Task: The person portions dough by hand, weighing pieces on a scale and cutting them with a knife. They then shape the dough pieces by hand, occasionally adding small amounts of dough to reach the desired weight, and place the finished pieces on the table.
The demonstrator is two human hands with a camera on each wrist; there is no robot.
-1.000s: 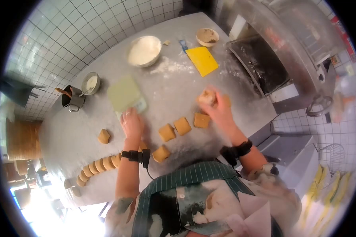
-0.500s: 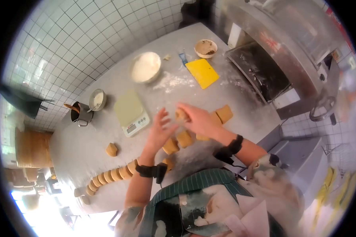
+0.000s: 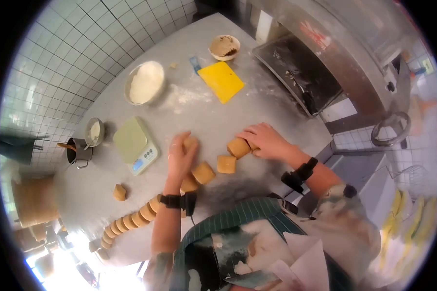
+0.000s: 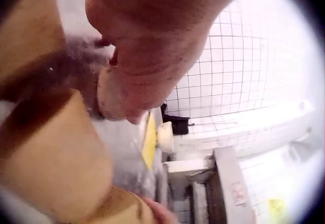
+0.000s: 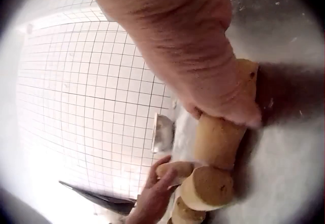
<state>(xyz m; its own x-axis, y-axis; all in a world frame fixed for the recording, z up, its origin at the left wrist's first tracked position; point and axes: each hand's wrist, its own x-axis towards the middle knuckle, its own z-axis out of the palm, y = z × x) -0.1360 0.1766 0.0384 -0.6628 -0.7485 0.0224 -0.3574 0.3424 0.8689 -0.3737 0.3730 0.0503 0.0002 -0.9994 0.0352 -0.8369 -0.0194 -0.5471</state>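
Note:
In the head view my left hand holds a brown dough piece just right of the kitchen scale. The right wrist view shows that dough piece between its thumb and fingers. My right hand reaches over the short row of cut dough, its fingers and thumb around a piece that they partly hide. Right against that one lies another dough piece, with a further piece nearer me. More dough sits beside my left wrist. The scale's display is lit and its plate is bare.
A curved row of dough pieces runs along the near left edge, with a single lump above it. Farther back stand a flour bowl, a yellow scraper, a small brown-powder bowl and a metal pitcher.
My left hand has left the scale, met the right hand and taken a dough piece. My right hand has moved back rightward to the dough row. The head view has shifted.

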